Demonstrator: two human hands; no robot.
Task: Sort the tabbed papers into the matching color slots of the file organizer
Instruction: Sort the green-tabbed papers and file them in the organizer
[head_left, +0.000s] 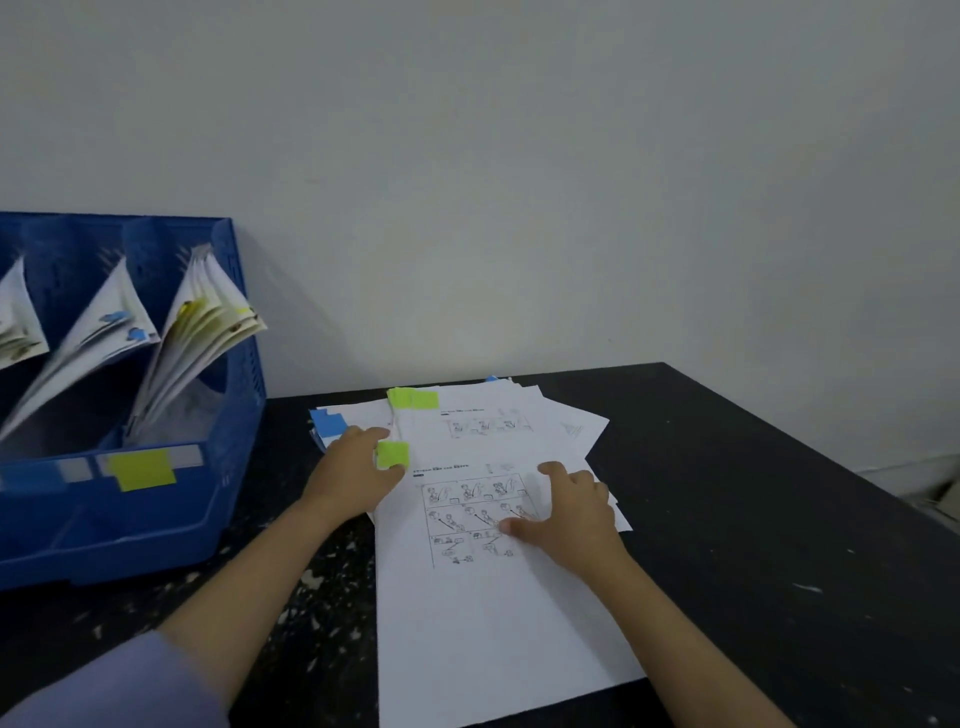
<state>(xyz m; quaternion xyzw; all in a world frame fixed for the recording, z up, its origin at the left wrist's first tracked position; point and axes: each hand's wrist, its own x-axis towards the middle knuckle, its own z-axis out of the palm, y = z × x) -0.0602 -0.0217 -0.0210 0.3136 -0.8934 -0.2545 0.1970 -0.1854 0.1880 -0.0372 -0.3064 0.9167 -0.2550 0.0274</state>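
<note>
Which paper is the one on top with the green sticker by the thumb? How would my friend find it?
Find the black table beside the blue file organizer, then the paper pile. The top sheet lies nearest the person, under both hands. Its green tab sits at the left hand, nearer than the other green tab.

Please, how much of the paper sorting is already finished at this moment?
Done: the blue file organizer already holds papers in three visible slots, blue tabs in one, yellow tabs in the rightmost. In hand: the left hand touches the green tab of the top sheet; the right hand rests on it. Left: the pile beneath, with green and blue tabs.
</note>
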